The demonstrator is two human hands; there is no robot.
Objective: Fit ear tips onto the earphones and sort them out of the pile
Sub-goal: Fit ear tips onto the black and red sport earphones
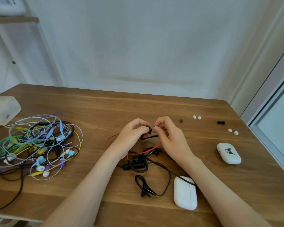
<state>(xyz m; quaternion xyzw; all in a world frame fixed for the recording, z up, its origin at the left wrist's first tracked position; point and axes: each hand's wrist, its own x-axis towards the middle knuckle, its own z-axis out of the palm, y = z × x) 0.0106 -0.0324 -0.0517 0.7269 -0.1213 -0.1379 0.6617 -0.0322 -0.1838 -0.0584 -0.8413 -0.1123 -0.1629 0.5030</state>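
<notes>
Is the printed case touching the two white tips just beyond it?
Apart. The head view shows bare table between the printed case and the white tips.

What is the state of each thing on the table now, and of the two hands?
left hand, pinches the black earbud.
right hand, pinches at the same earbud from the other side.
earphone pile, tangled, apart from both hands.
plain white case, closed, lying flat.
printed white case, closed.
loose ear tips, lying free, not fitted.
</notes>
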